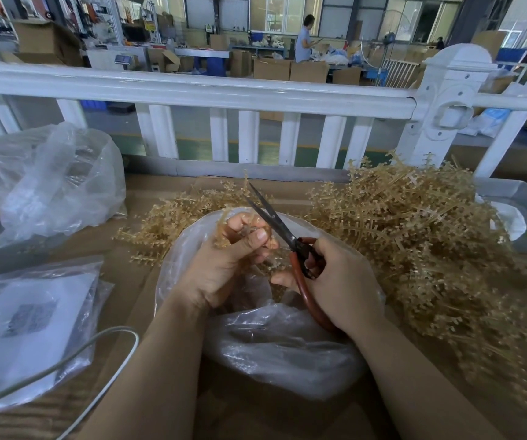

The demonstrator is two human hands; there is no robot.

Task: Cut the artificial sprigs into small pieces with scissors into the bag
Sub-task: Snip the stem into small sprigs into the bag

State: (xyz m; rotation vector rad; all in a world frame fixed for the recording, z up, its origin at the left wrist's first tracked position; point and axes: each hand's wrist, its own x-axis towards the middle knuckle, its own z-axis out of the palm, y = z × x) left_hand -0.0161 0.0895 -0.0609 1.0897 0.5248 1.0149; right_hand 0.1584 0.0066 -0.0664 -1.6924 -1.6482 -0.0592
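Head view: we see a tan beaded sprig (224, 228), thin and branchy, over the clear bag (287, 344) mouth on the desk (256, 417). Left hand (224, 262) fingers curl around the sprig. Right hand (335, 277) fingers grip red-handled scissors (283, 231), blades parted, tips pointing up. Sprig pile (414, 233) lies at right.

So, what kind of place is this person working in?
Probably a factory or packing workshop: cardboard boxes stacked on the floor behind a white railing, a worker at a bench, and a big heap of artificial sprigs awaiting cutting.
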